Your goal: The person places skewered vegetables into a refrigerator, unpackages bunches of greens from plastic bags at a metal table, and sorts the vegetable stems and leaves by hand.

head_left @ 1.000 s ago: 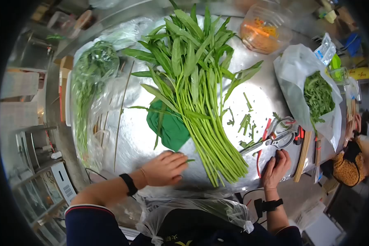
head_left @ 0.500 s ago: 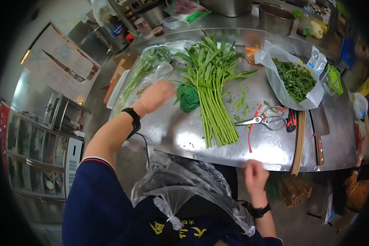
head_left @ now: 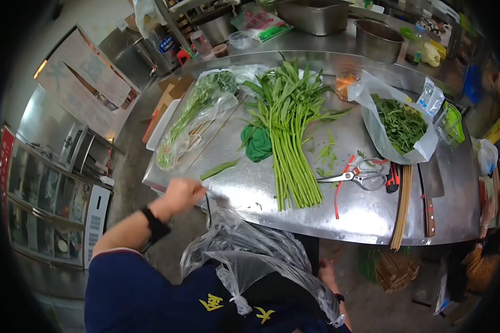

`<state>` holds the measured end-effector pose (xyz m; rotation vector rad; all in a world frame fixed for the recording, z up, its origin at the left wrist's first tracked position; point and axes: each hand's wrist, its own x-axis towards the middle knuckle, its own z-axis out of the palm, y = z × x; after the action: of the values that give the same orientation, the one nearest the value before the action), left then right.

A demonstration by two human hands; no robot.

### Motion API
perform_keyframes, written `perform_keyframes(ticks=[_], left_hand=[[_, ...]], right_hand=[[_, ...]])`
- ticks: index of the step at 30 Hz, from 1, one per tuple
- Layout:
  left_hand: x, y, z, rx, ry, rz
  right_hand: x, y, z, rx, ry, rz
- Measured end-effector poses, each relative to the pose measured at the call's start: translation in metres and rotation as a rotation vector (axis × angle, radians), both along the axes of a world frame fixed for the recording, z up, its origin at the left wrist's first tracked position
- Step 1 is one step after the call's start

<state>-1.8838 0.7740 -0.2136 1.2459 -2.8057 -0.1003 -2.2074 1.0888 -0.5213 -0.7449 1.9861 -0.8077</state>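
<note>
the curled left hand [head_left: 183,194] hovers by the near edge of a metal surface [head_left: 244,197] where long-stemmed greens [head_left: 293,158] lie, scissors [head_left: 368,178] beside them; the right hand [head_left: 326,272] hangs low beside clear plastic [head_left: 261,238]. whether either grip holds anything cannot be told.

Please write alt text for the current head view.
Leafy green stems lie on a metal table between a crumpled green item and scissors. A person's left hand is near the table's edge; the right hand hangs low beside a plastic apron.

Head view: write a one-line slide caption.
Long-stemmed greens and scissors lie on a metal table, left hand near its edge.
</note>
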Motion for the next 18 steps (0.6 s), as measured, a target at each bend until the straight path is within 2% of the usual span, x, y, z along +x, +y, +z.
perform_keyframes(ticks=[1, 2, 3, 4, 6, 7, 8, 9, 10, 12, 13, 15, 16, 18], left_hand=[[0.020, 0.020, -0.017, 0.120, -0.135, 0.108], [0.051, 0.034, -0.045, 0.229, -0.138, 0.283], [0.092, 0.043, -0.079, 0.277, -0.389, 0.404], [0.131, 0.050, -0.114, 0.544, -0.618, 0.539], [0.142, 0.081, -0.158, 0.796, -0.813, 0.433], [0.147, 0.098, -0.199, 0.847, -0.635, 0.443], [0.154, 0.115, -0.235, 0.899, -0.458, 0.455], [0.149, 0.128, -0.245, 0.960, -0.319, 0.498], [0.138, 0.132, -0.246, 1.002, -0.238, 0.560], [0.122, 0.127, -0.236, 1.079, -0.090, 0.684], [0.116, 0.121, -0.230, 1.114, -0.020, 0.735], [0.104, 0.110, -0.220, 1.174, 0.111, 0.841], [0.099, 0.104, -0.216, 1.196, 0.165, 0.876], [0.089, 0.094, -0.212, 1.239, 0.258, 0.926]], right_hand=[[0.000, 0.008, -0.005, 0.082, -0.260, -0.045], [-0.001, 0.009, 0.004, 0.091, -0.258, -0.036], [-0.002, 0.010, 0.028, 0.120, -0.297, -0.044], [-0.003, 0.010, 0.050, 0.151, -0.337, -0.060], [-0.010, 0.000, 0.084, 0.122, -0.378, -0.018], [-0.010, -0.003, 0.094, 0.086, -0.427, 0.029], [-0.006, -0.005, 0.093, -0.017, -0.273, 0.125], [-0.002, -0.005, 0.087, -0.121, -0.116, 0.224], [0.002, -0.007, 0.082, -0.118, -0.108, 0.222], [0.008, -0.015, 0.073, -0.449, 0.065, 0.223], [0.006, -0.019, 0.067, -0.455, 0.068, 0.219], [0.002, -0.019, 0.058, -0.636, 0.165, 0.150], [0.005, -0.023, 0.088, -0.645, 0.143, 0.076], [0.006, -0.020, 0.109, -0.625, 0.147, 0.045]])
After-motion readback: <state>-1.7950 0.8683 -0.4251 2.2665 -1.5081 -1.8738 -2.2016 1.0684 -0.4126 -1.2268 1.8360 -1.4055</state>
